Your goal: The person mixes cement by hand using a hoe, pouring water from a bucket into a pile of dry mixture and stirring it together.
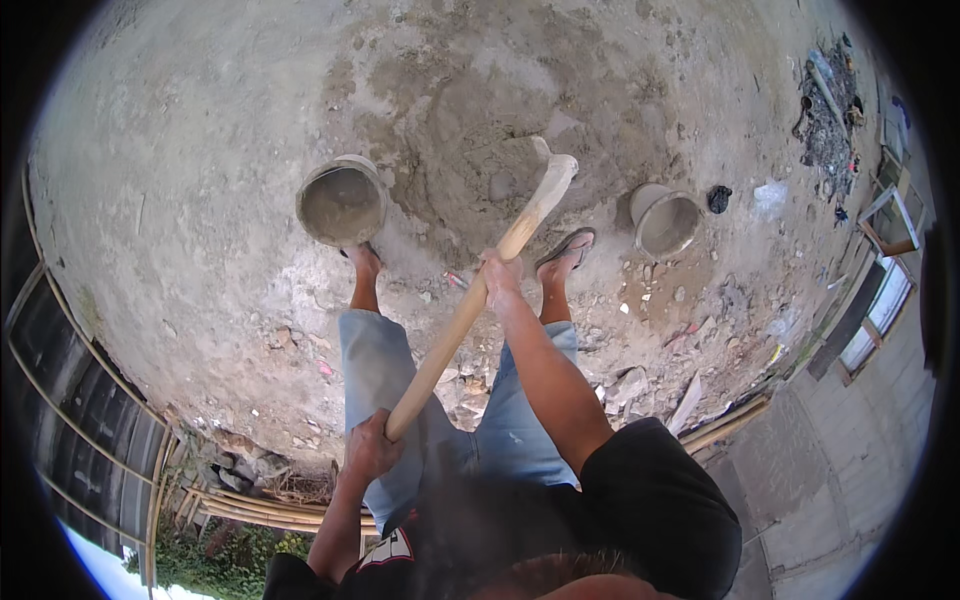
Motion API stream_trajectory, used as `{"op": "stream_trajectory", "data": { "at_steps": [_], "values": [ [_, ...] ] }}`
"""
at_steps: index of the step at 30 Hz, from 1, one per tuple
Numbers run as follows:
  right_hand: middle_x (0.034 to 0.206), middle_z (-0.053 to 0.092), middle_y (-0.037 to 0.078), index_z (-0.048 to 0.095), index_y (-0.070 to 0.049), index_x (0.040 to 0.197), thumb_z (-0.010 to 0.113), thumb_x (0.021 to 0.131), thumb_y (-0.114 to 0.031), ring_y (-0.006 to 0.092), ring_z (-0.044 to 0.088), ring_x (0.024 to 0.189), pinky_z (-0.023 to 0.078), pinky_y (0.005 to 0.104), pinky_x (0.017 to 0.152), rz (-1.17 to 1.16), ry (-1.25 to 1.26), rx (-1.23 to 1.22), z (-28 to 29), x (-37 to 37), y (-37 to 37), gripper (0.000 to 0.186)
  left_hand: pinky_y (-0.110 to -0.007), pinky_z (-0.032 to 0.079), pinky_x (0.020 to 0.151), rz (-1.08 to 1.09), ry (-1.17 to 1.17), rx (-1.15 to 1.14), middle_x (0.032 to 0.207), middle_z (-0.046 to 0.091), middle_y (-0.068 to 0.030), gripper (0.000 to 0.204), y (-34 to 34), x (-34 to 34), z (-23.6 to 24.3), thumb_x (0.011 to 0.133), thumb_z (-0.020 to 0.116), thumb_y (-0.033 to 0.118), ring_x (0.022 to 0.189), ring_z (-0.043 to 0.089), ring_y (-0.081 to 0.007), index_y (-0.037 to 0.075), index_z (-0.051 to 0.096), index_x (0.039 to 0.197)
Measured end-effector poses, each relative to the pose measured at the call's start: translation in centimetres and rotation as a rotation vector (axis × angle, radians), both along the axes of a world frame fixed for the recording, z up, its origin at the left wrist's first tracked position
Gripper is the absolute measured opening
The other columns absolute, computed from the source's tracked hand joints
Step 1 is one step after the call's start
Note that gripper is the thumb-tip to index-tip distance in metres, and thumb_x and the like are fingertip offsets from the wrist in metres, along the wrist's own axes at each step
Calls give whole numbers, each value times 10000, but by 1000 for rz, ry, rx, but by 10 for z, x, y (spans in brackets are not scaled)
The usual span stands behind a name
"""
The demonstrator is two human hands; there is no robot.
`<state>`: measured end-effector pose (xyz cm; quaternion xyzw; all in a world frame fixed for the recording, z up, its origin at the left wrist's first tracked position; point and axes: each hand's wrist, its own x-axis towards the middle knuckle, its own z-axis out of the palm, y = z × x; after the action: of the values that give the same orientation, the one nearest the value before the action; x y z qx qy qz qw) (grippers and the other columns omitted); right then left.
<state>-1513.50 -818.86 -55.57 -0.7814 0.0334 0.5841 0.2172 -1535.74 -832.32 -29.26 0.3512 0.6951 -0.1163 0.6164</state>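
Observation:
A long-handled hoe [455,335] slants across in front of me, its pale wooden handle running from near my left hip up to the far right. My left hand [372,447] is closed round the butt end of the handle. Farther up, my right hand [500,278] grips it near the middle. The hoe's head [560,165] is caked with grey mortar and hangs over a patch of wet mortar [450,190] spread on the ground. Whether the blade touches the mix I cannot tell.
Near my left foot stands a mortar-coated bucket [342,165]; another bucket [648,200] is to the right of my sandalled right foot [568,250]. A small black bag [718,198] lies beside it. Rubble [627,388], dark debris [828,110] and bamboo poles [260,510] lie around.

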Motion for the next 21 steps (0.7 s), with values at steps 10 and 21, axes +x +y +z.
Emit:
{"op": "stream_trajectory", "data": {
  "at_steps": [10,21],
  "values": [
    [683,497,62,383,-40,1006,629,777,-79,165,507,474,460,321,397,305,-156,321,11,41,162,338,-400,489,779,447,-526,-42,964,629,-170,504,29,62,-97,771,746,321,906,617,-310,63,545,1154],
    [644,542,76,556,14,851,590,799,-167,187,526,468,444,337,404,959,-339,46,-35,121,314,192,-511,347,990,-132,599,746,1386,361,-153,650,167,-132,-367,755,716,257,1258,342,-362,139,446,1335]
  ]
}}
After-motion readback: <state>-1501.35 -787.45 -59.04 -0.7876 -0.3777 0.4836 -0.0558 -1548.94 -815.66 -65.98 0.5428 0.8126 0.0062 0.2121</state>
